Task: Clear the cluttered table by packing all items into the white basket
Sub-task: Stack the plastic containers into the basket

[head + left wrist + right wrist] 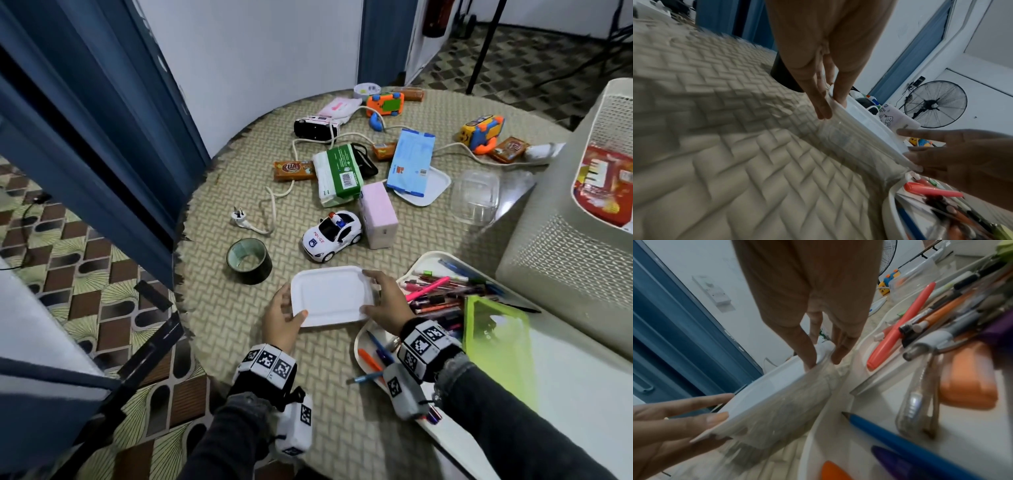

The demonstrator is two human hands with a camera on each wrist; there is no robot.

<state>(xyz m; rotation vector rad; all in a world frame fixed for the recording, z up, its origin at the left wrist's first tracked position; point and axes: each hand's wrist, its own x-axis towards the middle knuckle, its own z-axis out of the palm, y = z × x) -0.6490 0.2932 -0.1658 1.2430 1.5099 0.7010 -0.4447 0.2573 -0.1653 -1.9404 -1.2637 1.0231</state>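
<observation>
On the woven tabletop [219,329], I am holding a white-lidded clear container [331,295] between my left hand [282,317] and right hand [388,301], fingers clamped on its edges, beside the pen tray [428,258]; the white basket [561,240] is standing further right.

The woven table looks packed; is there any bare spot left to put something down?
Yes. The near edge of the table, below the lidded container both hands hold, is bare. Another patch lies left of the tape roll. The middle, around the police car and green pack, is crowded.
</observation>
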